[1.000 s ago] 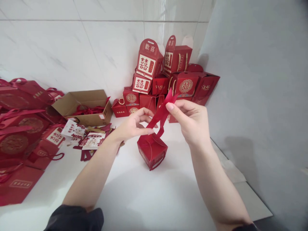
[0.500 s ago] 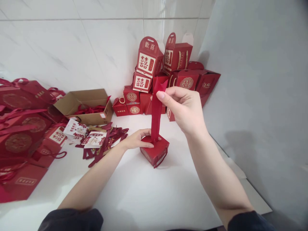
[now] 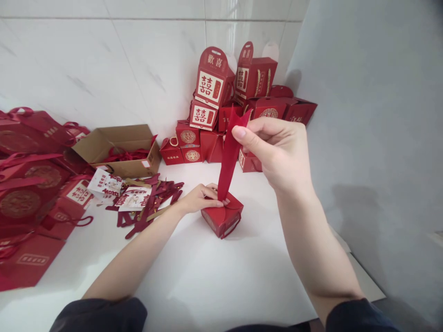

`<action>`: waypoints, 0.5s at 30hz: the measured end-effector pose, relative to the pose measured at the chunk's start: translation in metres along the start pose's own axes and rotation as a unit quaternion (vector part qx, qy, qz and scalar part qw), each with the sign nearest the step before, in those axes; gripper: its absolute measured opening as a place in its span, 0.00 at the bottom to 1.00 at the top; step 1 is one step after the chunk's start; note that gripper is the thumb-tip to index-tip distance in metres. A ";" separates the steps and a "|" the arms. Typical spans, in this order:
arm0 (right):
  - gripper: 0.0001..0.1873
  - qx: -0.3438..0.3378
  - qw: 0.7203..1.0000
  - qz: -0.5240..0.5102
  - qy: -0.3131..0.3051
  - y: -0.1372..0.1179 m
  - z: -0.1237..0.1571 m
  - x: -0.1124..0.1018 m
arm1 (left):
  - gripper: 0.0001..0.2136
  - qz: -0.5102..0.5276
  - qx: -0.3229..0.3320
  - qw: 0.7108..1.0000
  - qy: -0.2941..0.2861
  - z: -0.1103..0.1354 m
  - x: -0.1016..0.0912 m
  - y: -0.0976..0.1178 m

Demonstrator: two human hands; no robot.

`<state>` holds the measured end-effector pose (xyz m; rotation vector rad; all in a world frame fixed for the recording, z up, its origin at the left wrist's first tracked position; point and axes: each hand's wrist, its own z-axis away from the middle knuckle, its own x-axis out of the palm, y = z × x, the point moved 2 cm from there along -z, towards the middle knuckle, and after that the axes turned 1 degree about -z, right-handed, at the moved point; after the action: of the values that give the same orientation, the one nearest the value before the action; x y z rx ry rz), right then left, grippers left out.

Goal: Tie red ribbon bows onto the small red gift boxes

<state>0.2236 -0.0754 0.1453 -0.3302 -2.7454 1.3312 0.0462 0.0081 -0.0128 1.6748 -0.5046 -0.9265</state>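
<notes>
A red ribbon with notched ends rises, leaning right, from the top of a small red gift box. Its upper part is pinched between the thumb and fingers of my right hand, well above the box. My left hand rests at the top of the box, its thumb and fingertips closed around the foot of the ribbon. The box sits on the white table with a corner toward me, and a dark red cord handle hangs at its front right. Part of its top is hidden by my left fingers.
An open cardboard carton holding red ribbons stands back left. Before it lie dark red strips and white printed cards. Red gift boxes crowd the left, and more stacked boxes stand against the tiled wall.
My right hand has moved slightly right with the ribbon, which now leans. My left thumb and fingertips have drawn together at its foot. The view has tilted a little.
</notes>
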 end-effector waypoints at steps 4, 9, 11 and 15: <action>0.16 0.025 0.999 -0.027 0.013 0.034 -0.018 -0.003 | 0.09 -0.019 0.009 1.000 -0.003 0.000 0.002 -0.001; 0.18 0.116 0.993 -0.013 0.034 0.112 -0.023 -0.006 | 0.09 -0.030 0.021 0.999 0.004 -0.001 0.003 -0.002; 0.18 0.135 0.987 0.090 0.001 0.130 -0.001 -0.006 | 0.09 -0.027 0.024 0.999 0.003 -0.001 0.004 -0.002; 0.21 0.149 0.968 0.165 -0.120 0.137 0.066 -0.006 | 0.08 -0.026 0.026 0.999 0.005 -0.002 0.004 -0.001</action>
<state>0.2406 -0.0451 -0.0027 -0.6644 -2.6944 1.9584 0.0502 0.0067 -0.0150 1.7463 -0.4842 -0.9498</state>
